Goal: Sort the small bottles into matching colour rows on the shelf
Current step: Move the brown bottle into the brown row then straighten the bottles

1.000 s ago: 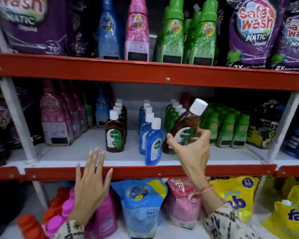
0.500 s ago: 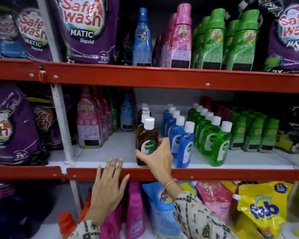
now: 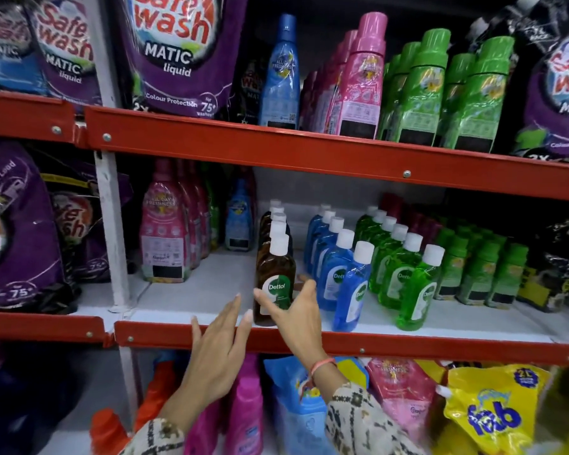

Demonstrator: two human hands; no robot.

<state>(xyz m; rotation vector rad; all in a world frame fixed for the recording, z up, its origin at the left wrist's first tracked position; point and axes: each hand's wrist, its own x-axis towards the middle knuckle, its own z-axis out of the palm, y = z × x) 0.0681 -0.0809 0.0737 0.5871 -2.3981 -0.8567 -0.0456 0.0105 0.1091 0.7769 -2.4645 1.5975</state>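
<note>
Three rows of small white-capped bottles run front to back on the white middle shelf (image 3: 191, 290): brown on the left, blue (image 3: 351, 292) in the middle, green (image 3: 416, 295) on the right. The front brown bottle (image 3: 275, 267) stands upright at the head of its row, near the shelf's front edge. My right hand (image 3: 298, 315) wraps it low down, thumb on the label's left and fingers behind its right side. My left hand (image 3: 218, 344) hovers flat with fingers spread, just left of that bottle, in front of the red shelf rail (image 3: 408, 346).
Pink bottles (image 3: 163, 231) and purple detergent pouches (image 3: 17, 231) stand to the left on the same shelf, larger green bottles (image 3: 480, 274) to the right. A white upright post (image 3: 110, 231) divides the bays. Tall bottles fill the shelf above, pouches (image 3: 493, 412) the one below.
My right hand carried the brown bottle from in front of the green row leftward and set it at the front of the brown row. The view shifted left; my left hand stayed open.
</note>
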